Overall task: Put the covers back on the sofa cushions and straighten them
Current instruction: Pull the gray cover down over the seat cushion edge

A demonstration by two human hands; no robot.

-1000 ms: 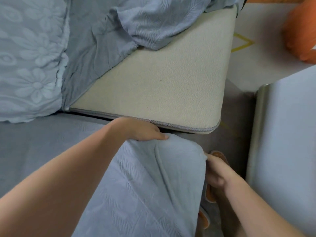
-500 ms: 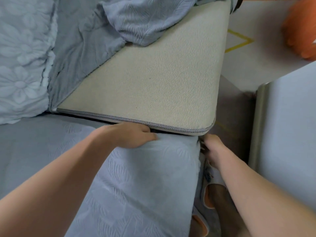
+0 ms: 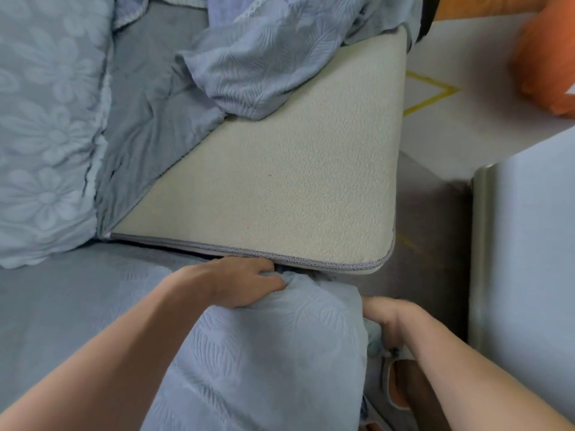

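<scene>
1. Left hand is clenching a bunched fold of the pale blue leaf-embossed fabric cover at the near cushion's far corner; half a second ago that corner lay flatter.
2. Right hand is now gripping the cover's side edge, lower than before. Judgement: cover is being tugged over the corner.
3. Bare cream foam seat cushion is touching that corner, crowding it; open floor lies rightward, beside the grey metal-edged panel.
</scene>
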